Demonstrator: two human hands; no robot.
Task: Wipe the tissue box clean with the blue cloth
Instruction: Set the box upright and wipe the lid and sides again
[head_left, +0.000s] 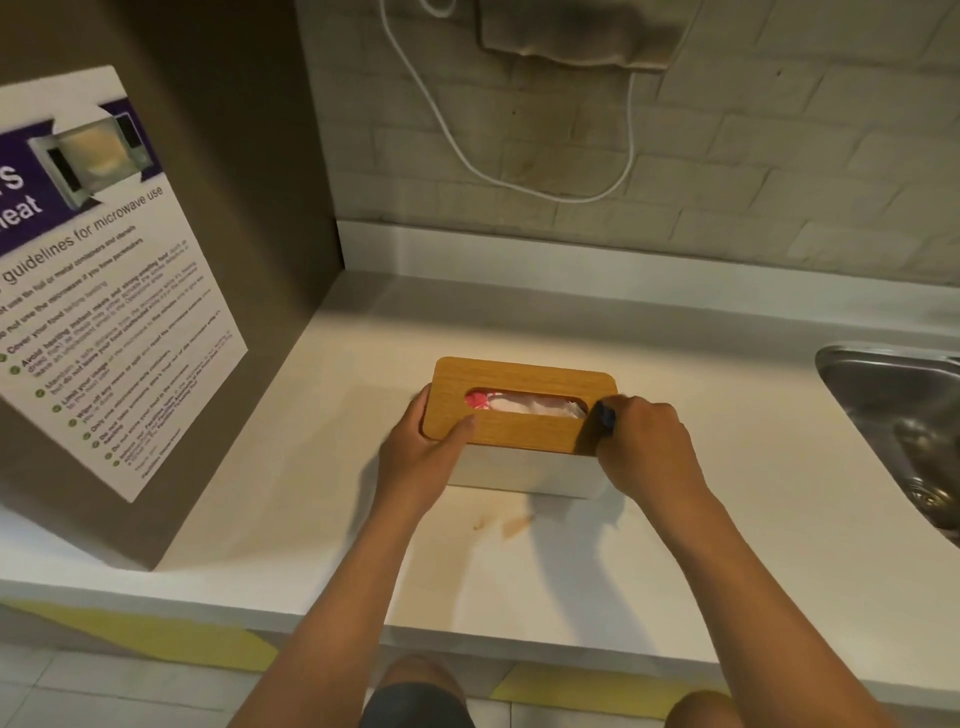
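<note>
On the counter (311, 493), hands (423, 457) flank the tissue box (519, 415).

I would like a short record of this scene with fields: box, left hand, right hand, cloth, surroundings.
box: tissue box, wooden lid, white body, standing on the white counter
left hand: left hand holds the box's left end, thumb on the lid
right hand: right hand grips the cloth at the lid's right end
cloth: blue cloth, mostly hidden in the fist
surroundings: sink at right, brown stain before the box
</note>
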